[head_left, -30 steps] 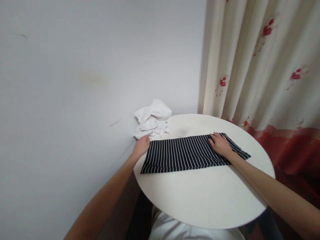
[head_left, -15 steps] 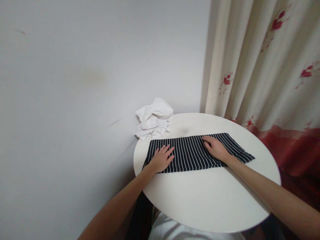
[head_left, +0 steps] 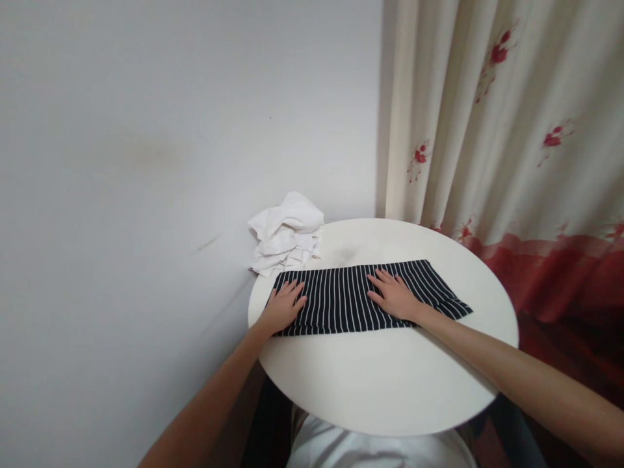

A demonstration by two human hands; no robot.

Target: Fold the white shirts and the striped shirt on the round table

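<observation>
A folded black cloth with white stripes [head_left: 336, 300] lies flat in a long band across the round white table. On its left end rests my left hand [head_left: 283, 308], palm down with the fingers spread. My right hand [head_left: 394, 296] lies flat on the cloth right of its middle, fingers apart and pointing to the far left. Neither hand grips the fabric. At the cloth's right end the layers are slightly uneven, with a pointed corner toward the right.
A crumpled heap of white cloth [head_left: 287, 231] sits at the table's back left, against the pale wall [head_left: 146, 227]. The round table [head_left: 380, 383] has its rim close to my body. A cream curtain with red flowers [head_left: 468, 130] hangs behind at the right.
My right hand has slid a little left over the striped cloth and its fingers have spread flat. My left hand stays on the left end. The view has shifted slightly right.
</observation>
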